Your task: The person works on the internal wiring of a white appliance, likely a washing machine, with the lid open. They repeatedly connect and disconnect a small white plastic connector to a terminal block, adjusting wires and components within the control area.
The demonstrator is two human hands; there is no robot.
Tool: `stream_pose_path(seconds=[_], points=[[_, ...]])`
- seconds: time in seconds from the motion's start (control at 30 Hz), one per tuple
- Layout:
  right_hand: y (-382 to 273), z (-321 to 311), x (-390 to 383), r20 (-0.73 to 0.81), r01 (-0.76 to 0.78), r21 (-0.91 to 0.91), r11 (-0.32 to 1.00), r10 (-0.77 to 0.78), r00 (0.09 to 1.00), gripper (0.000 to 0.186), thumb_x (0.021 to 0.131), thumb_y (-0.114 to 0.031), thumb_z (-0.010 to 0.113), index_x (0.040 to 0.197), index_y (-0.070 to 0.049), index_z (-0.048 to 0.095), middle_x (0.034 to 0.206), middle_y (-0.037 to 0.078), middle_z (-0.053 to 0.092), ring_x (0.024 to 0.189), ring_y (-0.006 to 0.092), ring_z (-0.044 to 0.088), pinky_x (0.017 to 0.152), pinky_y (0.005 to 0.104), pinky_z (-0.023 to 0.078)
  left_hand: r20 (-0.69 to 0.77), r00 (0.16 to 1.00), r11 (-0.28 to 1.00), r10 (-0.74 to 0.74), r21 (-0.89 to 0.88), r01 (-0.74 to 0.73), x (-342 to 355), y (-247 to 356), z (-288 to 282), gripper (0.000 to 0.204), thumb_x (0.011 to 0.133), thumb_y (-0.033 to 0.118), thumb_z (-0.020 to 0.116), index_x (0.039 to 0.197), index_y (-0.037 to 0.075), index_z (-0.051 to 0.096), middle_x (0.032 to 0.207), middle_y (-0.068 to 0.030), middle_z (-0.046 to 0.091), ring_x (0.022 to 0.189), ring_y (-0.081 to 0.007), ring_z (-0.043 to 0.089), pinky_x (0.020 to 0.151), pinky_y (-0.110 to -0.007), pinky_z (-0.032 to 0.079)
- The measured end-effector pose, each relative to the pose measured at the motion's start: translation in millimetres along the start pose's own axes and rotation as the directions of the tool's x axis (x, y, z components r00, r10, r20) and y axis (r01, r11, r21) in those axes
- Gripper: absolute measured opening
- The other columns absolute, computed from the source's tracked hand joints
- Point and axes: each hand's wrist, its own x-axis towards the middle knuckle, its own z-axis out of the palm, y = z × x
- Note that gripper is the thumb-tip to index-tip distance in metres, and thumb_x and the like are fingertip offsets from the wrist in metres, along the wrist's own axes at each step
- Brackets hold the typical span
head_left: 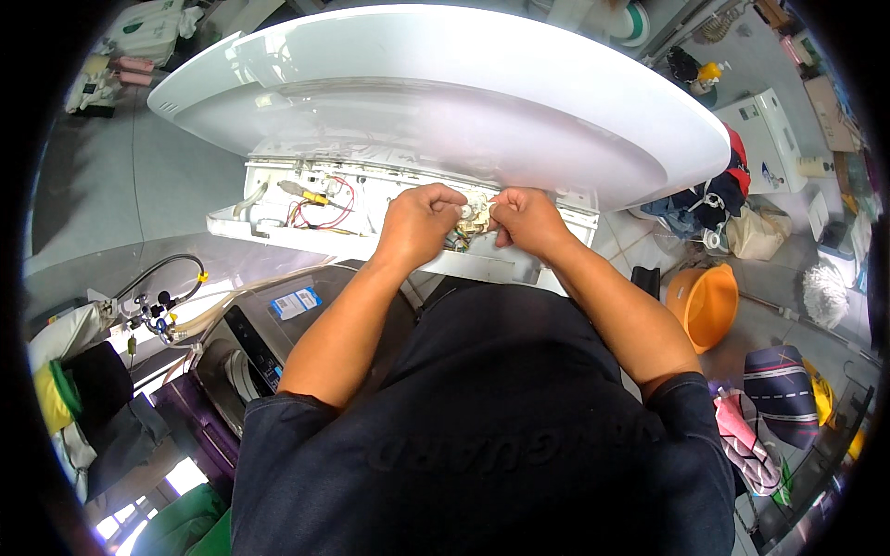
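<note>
My left hand [417,225] and my right hand [530,222] work close together over a long white appliance housing [357,245] that lies open. Between them is a small cream-coloured plastic part [476,209], pinched at its left side by my left fingers and at its right by my right. Thin coloured wires [458,243] show just below this part. Farther left in the housing run red wires [348,206] and a yellow connector [315,197]. A large curved glossy white panel [445,111] rises behind the housing. My fingertips partly hide the small part.
To the left stands a grey front-loading machine [315,320] with a blue-and-white label, near a hose and taps [159,310]. An orange basin [702,306] and cloths [783,394] are on the right. Clothes [691,208] lie beyond the panel's right end.
</note>
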Motion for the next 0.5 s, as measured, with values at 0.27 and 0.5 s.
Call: stream_pose_path(seconds=[0.27, 0.5], points=[[3, 0, 2, 0.000, 0.009, 0.006, 1.000, -0.009, 1.000, 0.013, 0.094, -0.013, 0.059, 0.097, -0.001, 0.064, 0.080, 0.005, 0.069, 0.057, 0.0109, 0.062, 0.054, 0.0247, 0.048, -0.023, 1.000, 0.999, -0.016, 0.049, 0.017, 0, 5, 2, 0.019, 0.085, 0.013, 0.066, 0.098, 0.002, 0.073, 0.073, -0.0068, 0.069, 0.063, -0.0134, 0.062, 0.061, -0.029, 0.049], [1, 0, 1, -0.003, -0.001, -0.002, 1.000, 0.001, 1.000, 0.013, 0.094, -0.013, 0.059, 0.097, -0.001, 0.064, 0.080, 0.005, 0.069, 0.057, 0.0106, 0.062, 0.054, 0.0246, 0.048, -0.068, 0.998, 0.991, 0.019, 0.135, -0.009, -1, 10, 4, 0.018, 0.083, 0.013, 0.066, 0.097, 0.003, 0.074, 0.081, -0.0111, 0.073, 0.071, -0.0204, 0.068, 0.068, -0.032, 0.053]])
